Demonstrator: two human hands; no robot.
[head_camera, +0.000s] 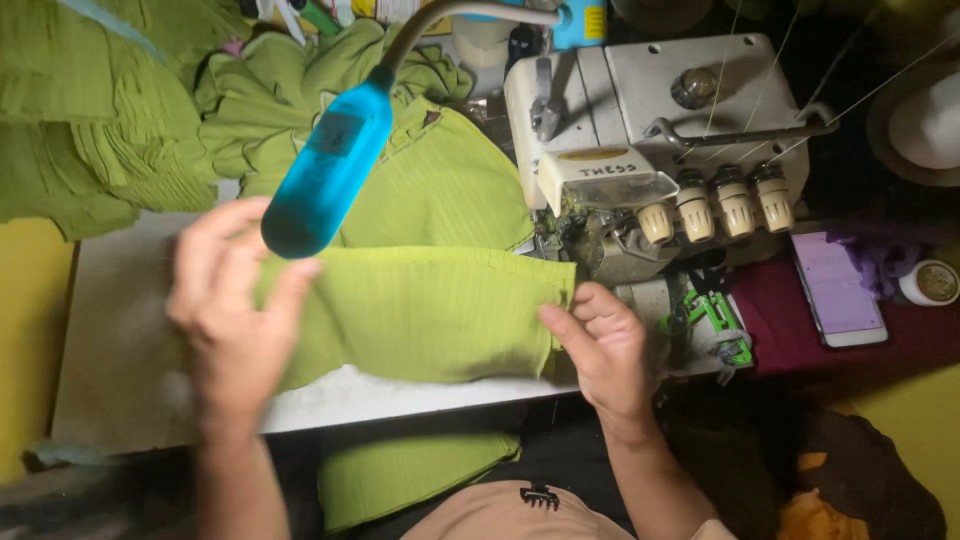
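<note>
Left hand (225, 300) pinching left end of pleated lime-green fabric strip (420, 310), fingers curled over top edge. Right hand (600, 345) gripping right end, thumb on top, right beside cream overlock machine (650, 150). Strip stretched between hands, long axis left-right across white table (120, 330). Right hand nearer machine's presser foot. Blue gooseneck lamp (325, 170) hanging just above left hand.

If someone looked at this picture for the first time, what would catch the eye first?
The bright green fabric stretched across the middle of the white table, with the left hand gripping its left edge and the right hand pinching its right edge beside the sewing machine. Next, the glowing blue lamp head hangs just above the left hand. A phone lies at the right.
</note>
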